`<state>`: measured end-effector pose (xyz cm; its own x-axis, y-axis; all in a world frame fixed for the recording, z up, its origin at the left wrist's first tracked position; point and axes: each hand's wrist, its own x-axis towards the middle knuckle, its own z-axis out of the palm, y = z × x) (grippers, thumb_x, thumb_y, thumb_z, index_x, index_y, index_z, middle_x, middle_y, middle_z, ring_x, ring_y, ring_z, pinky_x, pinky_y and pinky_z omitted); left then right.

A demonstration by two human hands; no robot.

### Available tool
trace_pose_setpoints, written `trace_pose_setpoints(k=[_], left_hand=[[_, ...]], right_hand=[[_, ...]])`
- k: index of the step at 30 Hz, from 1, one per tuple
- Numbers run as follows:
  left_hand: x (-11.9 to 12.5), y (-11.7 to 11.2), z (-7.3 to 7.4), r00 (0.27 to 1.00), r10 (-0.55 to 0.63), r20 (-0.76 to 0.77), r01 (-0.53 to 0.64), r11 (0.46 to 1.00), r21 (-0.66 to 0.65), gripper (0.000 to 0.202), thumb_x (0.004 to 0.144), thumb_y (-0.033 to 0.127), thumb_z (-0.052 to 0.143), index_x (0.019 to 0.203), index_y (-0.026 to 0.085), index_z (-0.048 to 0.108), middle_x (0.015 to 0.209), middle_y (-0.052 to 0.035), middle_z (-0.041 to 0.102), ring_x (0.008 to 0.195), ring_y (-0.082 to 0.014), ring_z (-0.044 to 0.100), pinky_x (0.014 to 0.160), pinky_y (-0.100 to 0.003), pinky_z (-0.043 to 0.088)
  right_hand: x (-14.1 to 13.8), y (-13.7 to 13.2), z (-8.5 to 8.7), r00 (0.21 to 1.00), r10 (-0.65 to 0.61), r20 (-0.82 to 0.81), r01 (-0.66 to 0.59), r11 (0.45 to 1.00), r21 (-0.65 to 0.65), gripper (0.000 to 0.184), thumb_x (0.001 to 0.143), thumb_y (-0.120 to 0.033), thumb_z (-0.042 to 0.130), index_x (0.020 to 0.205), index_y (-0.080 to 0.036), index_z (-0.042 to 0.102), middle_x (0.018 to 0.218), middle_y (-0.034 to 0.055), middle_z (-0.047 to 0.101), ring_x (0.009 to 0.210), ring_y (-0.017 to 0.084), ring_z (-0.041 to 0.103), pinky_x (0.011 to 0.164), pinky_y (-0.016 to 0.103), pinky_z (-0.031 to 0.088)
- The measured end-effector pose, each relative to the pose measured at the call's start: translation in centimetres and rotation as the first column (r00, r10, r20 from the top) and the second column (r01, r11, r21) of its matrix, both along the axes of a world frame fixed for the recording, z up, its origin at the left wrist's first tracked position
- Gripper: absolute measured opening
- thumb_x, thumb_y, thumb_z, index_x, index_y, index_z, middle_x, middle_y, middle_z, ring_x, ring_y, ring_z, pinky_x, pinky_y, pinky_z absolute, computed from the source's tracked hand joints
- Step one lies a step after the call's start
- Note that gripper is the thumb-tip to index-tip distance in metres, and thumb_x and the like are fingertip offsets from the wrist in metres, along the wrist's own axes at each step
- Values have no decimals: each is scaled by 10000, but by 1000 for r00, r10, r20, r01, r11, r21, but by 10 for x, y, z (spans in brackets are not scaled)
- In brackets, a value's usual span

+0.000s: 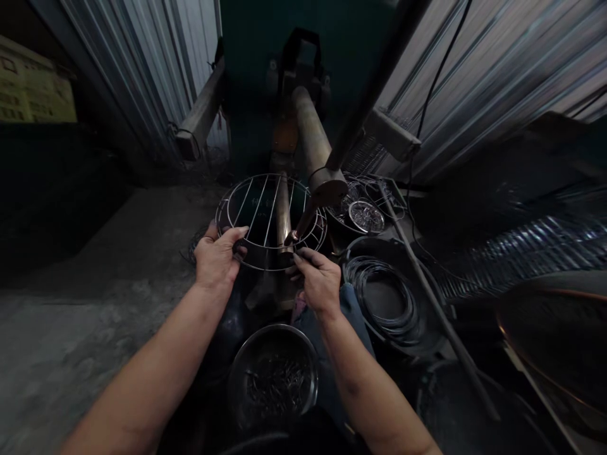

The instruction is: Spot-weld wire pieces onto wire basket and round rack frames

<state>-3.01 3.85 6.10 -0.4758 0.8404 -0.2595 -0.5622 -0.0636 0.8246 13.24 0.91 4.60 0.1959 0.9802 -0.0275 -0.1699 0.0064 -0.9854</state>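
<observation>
A round wire rack (pixel 272 213), two rings joined by parallel bars, lies roughly level around the lower metal arm (pixel 283 205) of a machine that looks like a spot welder. My left hand (pixel 217 256) is closed on the rack's left rim, thumb on top. At the near rim, my right hand (pixel 317 276) is closed in a pinch beside the upper arm's copper-coloured tip (pixel 294 236). What those fingertips hold is too small to make out. Below my hands sits a metal bowl (pixel 284 339) with many small bent metal pieces.
The upper cylindrical arm (pixel 313 136) and a dark slanted bar (pixel 374 76) stand ahead. To the right are a coil of wire (pixel 363 297) in a tub, a long rod (pixel 446 328) and a small round wire piece (pixel 367 217). Corrugated metal sheets (pixel 502 63) rise behind.
</observation>
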Motion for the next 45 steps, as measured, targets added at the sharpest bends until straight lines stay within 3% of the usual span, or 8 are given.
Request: trace_pose_setpoints(k=[8,23,30,38,45], left_hand=[[2,10,5,999,31,22,-29,996,-81,441,432,124,780,779,181,513,598,42,557,505,-110,516,398,-199,371],[6,13,12,999,55,-3,-55,993,-103,396,451,119,760,715,191,473,555,43,536,475,-109,491,370,-198,352],[8,11,12,998,68,8,-67,995,-75,431,457,113,765,807,177,523,579,46,546,491,-104,504,381,-195,349],[10,12,14,997,81,1,-81,993,-91,464,458,113,764,834,183,501,564,49,540,468,-103,484,380,-205,345],[14,8,18,998,39,-49,-46,989,-143,320,524,115,743,700,197,488,565,39,522,494,-102,484,398,-207,343]], right_hand=[[-2,8,15,1000,4,0,-4,1000,-23,210,617,-284,710,768,-139,692,563,-24,629,434,106,579,383,185,445],[-5,9,14,998,-33,-50,33,999,-6,198,621,-288,713,752,-147,667,586,-30,626,432,112,576,378,195,437],[-12,6,11,992,-103,-66,105,994,23,157,652,-275,693,742,-150,664,563,-40,611,428,105,581,380,180,441],[-10,7,11,994,-93,-50,94,995,22,153,663,-286,678,732,-152,652,546,-49,591,426,102,582,367,171,435],[-9,11,12,997,-82,-17,82,997,-9,139,682,-288,656,733,-162,628,553,-48,589,435,105,584,370,179,432]])
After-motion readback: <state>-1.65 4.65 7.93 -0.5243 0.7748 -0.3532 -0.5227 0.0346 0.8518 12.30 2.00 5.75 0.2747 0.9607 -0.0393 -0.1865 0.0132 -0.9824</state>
